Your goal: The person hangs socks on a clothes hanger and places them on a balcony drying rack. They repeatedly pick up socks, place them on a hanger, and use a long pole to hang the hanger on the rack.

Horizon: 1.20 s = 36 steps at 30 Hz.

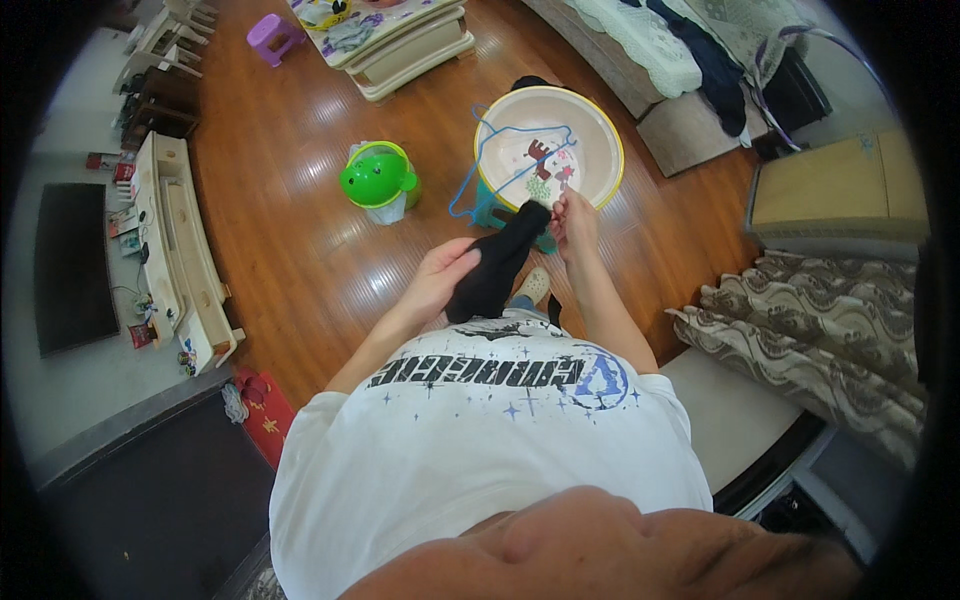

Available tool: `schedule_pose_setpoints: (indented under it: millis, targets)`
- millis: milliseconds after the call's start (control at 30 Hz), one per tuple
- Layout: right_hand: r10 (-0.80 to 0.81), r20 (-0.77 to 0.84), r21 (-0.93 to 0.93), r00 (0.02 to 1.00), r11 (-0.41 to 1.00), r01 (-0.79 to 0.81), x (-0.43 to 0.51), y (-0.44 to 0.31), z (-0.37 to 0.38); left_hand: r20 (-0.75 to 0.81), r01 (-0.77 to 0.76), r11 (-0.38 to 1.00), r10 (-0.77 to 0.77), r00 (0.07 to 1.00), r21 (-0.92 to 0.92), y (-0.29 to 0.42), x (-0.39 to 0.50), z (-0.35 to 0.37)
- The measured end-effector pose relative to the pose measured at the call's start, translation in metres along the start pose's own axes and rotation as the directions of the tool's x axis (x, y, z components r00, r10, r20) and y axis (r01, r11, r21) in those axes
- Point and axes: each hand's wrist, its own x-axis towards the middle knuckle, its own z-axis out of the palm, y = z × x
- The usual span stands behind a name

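Note:
A piece of black cloth, perhaps a garment point(491, 270), is stretched between my hands in front of my white T-shirt. My left hand point(448, 271) grips its near left side, thumb on top. At its far upper end, the fingers of my right hand point(571, 217) pinch the edge. Just beyond is a large pale basin point(600, 142) with a yellow rim and printed pictures inside, standing on a teal stool point(491, 214). A blue wire hanger point(460, 187) lies across the basin's left rim, partly hanging outside it.
A green lidded bin point(379, 176) stands on the wooden floor left of the basin. Farther off are a drawered table point(412, 52) and a purple stool point(274, 39). A sofa point(637, 86) with dark clothing on it is at upper right; a cardboard box point(832, 187) stands at right.

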Motion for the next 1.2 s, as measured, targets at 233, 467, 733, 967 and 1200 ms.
schedule_pose_setpoints:
  millis: [233, 467, 733, 967, 1200]
  targets:
    - [0.089, 0.155, -0.41, 0.984, 0.912, -0.018, 0.096, 0.033, -0.011, -0.156, -0.203, 0.963, 0.176, 0.972, -0.175, 0.028, -0.008, -0.021]
    - [-0.129, 0.418, -0.809, 0.899, 0.396, 0.433, 0.151, 0.121, 0.055, -0.424, -0.168, 0.968, 0.075, 0.903, -0.187, 0.044, -0.011, -0.046]
    - [-0.171, 0.245, -0.953, 0.954, 0.14, 0.27, 0.146, 0.139, 0.094, -0.418, -0.175, 0.963, 0.075, 0.905, -0.204, 0.067, -0.007, -0.12]
    - [-0.305, 0.331, -0.913, 0.893, 0.135, 0.385, 0.099, 0.068, 0.056, -0.287, -0.066, 0.987, 0.022, 0.958, -0.147, 0.084, 0.022, -0.162]
    - [0.055, 0.099, -0.595, 0.994, 0.803, 0.015, 0.011, -0.025, 0.03, -0.016, -0.064, 0.989, 0.063, 0.998, -0.132, 0.117, 0.065, -0.141]
